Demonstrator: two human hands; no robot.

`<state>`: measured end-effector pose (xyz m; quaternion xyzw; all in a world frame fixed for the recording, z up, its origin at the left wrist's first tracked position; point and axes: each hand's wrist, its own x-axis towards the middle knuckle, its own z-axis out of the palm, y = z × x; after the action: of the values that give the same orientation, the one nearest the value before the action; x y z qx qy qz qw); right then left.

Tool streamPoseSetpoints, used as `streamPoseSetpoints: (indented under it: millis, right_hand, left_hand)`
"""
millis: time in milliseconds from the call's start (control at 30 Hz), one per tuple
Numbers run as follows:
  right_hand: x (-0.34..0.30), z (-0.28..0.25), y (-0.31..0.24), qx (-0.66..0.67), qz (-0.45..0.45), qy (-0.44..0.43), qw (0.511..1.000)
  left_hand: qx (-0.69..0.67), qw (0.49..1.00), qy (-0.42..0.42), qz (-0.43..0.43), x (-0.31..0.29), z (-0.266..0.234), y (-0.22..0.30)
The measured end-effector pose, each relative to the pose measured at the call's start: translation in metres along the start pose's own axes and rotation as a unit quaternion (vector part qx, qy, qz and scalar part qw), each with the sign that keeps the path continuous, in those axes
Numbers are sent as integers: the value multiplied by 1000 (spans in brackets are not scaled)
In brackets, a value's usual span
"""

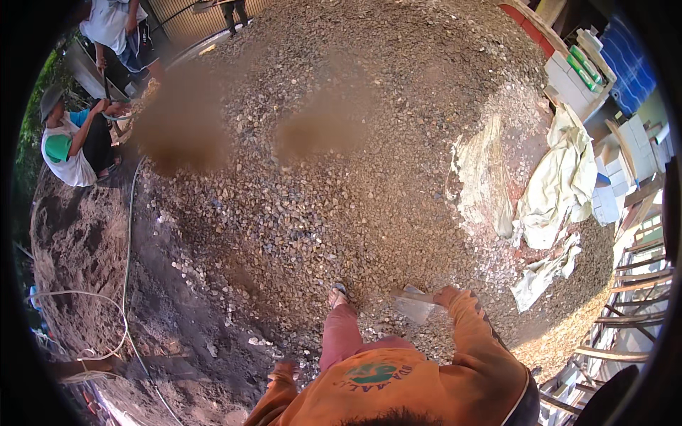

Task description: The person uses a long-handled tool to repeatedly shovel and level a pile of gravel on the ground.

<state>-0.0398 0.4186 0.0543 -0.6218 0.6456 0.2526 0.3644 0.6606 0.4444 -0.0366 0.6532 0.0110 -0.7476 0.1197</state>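
My right hand [446, 296] is closed on the edge of a flat, pale-grey, scoop-like piece [414, 307], held low over the gravel [284, 227]. Its exact kind is hard to make out. Down by my left side, my left hand [285, 368] hangs near the dark soil and gravel; its fingers are too small and shaded to read. One sandalled foot [339, 292] stands on the stones between my hands.
Pale sacks [558, 188] lie on the right, before concrete blocks [567, 82]. A hose [131, 234] crosses the dark soil [78, 234] on the left. Near the far left, one person squats [67, 145] and another stands [114, 28]. Brown smudges blur part of the gravel.
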Motion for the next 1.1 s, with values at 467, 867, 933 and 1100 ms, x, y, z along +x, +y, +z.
streamPoseSetpoints:
  millis: [467, 867, 933, 1100]
  right_hand:
    - [86, -142, -74, 339, 178, 176, 907]
    - [184, -162, -49, 391, 151, 233, 877]
    - [194, -152, -45, 410, 157, 215, 872]
    - [198, -132, -32, 445, 163, 169, 864]
  left_hand:
    - [-106, 935, -275, 199, -52, 49, 277]
    - [108, 976, 107, 158, -95, 161, 149]
    - [138, 969, 113, 171, -94, 225, 152]
    - [231, 943, 64, 231, -98, 470, 171]
